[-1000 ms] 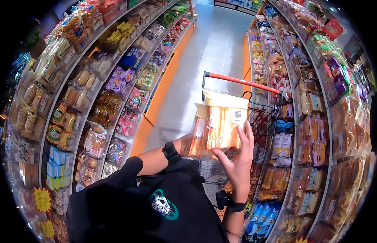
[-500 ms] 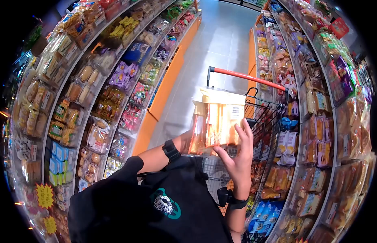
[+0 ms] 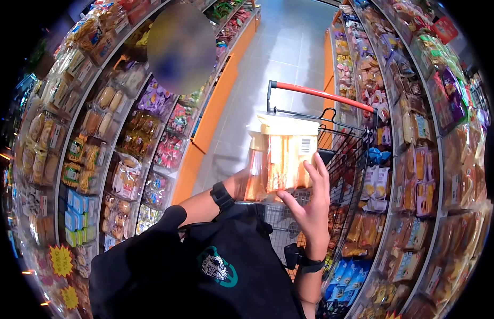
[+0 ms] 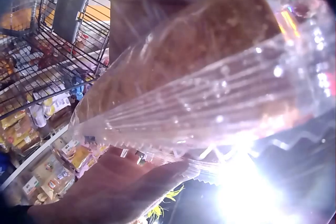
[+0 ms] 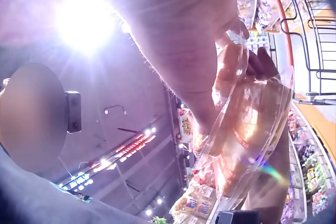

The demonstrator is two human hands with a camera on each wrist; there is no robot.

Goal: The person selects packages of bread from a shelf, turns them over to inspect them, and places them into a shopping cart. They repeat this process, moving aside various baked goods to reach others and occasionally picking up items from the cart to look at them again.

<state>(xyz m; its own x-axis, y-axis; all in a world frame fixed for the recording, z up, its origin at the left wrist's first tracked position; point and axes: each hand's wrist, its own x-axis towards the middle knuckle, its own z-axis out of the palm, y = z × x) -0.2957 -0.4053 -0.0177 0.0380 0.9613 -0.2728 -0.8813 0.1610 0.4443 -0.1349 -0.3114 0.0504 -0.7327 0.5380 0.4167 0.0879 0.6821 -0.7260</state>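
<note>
Two clear packages of long, bread-like pieces are side by side in the head view, the front package (image 3: 289, 159) brightly lit with a cream top and a barcode. My left hand (image 3: 238, 183) grips the left package (image 3: 256, 170) from its outer side, fingers mostly hidden behind it. My right hand (image 3: 313, 204) holds the front package at its lower right, thumb by the bottom edge and fingers at the right side. Crinkled clear wrapping (image 4: 184, 103) round a brown piece fills the left wrist view. In the right wrist view, my right palm (image 5: 173, 35) stands beside the wrapped package (image 5: 249, 124).
Beyond and below the packages stands a wire cart (image 3: 345, 175) with a red handle (image 3: 321, 94). Stocked shelves (image 3: 117, 154) line the left side, with more shelves (image 3: 411, 159) on the right. Between them a tiled floor (image 3: 289, 53) runs away from me.
Both packages and my hands have shifted slightly left in the head view, still held. The right fingers look a little more bent. A blurred round patch now covers part of the left shelves.
</note>
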